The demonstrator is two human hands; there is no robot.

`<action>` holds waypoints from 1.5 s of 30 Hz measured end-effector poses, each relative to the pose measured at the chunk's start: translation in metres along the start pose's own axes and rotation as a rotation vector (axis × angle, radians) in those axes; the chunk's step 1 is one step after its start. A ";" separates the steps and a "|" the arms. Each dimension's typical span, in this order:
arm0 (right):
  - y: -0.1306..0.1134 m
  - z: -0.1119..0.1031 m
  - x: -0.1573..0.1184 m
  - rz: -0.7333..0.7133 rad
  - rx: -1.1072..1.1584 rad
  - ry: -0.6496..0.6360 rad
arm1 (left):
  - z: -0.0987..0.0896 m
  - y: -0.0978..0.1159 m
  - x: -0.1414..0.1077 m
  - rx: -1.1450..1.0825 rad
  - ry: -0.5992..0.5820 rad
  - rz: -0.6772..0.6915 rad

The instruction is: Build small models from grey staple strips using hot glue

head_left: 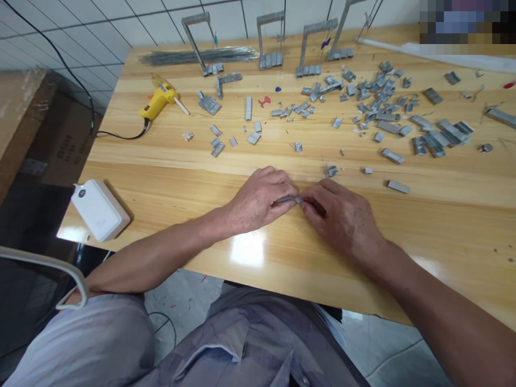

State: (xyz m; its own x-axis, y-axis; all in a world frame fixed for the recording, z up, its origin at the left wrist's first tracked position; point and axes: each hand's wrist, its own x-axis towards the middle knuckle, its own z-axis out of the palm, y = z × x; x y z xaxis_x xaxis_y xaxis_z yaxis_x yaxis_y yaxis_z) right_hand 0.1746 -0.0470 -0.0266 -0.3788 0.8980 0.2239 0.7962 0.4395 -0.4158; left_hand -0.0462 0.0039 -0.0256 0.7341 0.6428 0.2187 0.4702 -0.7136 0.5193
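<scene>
Over the wooden table (pixel 161 172), my left hand (pixel 264 198) pinches a thin grey strip (pixel 286 199) between thumb and fingers. My right hand (pixel 342 212) meets it from the right, its fingertips closed at the strip's right end. The two hands' fingertips nearly touch, and part of the strip is hidden by them. Just beyond my right hand lies a small grey folded piece (pixel 331 171). Another small grey piece (pixel 298 146) sits farther back.
A yellow glue gun (pixel 158 102) with a black cord lies at the back left, a white power bank (pixel 100 210) near the left edge. Grey frames (pixel 271 60) stand along the tiled wall beside thin rods (pixel 201 55). Many metal pieces (pixel 379 91) are scattered at the back right.
</scene>
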 end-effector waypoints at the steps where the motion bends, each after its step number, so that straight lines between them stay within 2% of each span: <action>1: 0.000 0.000 0.000 0.003 -0.003 -0.002 | 0.000 0.000 0.000 0.001 0.003 0.000; 9: 0.003 -0.001 -0.002 0.000 0.010 -0.007 | 0.000 -0.001 -0.003 -0.033 0.024 -0.055; 15: 0.001 -0.002 -0.003 0.014 -0.041 -0.003 | -0.002 0.000 -0.003 0.012 -0.017 0.003; 25: 0.002 -0.003 -0.004 0.050 -0.066 0.040 | -0.003 0.003 -0.003 0.014 0.027 -0.053; 30: 0.004 -0.004 -0.004 0.048 -0.039 0.049 | -0.002 0.002 -0.004 0.018 0.010 -0.006; 39: 0.001 -0.001 -0.002 0.012 -0.045 0.048 | 0.002 -0.001 -0.003 0.029 0.069 0.043; 45: 0.002 -0.001 -0.003 -0.011 -0.040 0.045 | 0.003 -0.001 -0.005 0.135 0.066 0.086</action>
State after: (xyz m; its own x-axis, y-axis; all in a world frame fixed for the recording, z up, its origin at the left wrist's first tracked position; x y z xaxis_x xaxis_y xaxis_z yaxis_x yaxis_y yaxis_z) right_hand 0.1775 -0.0487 -0.0273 -0.3671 0.8907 0.2680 0.8105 0.4477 -0.3776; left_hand -0.0489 0.0008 -0.0293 0.7428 0.5918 0.3131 0.4719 -0.7945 0.3821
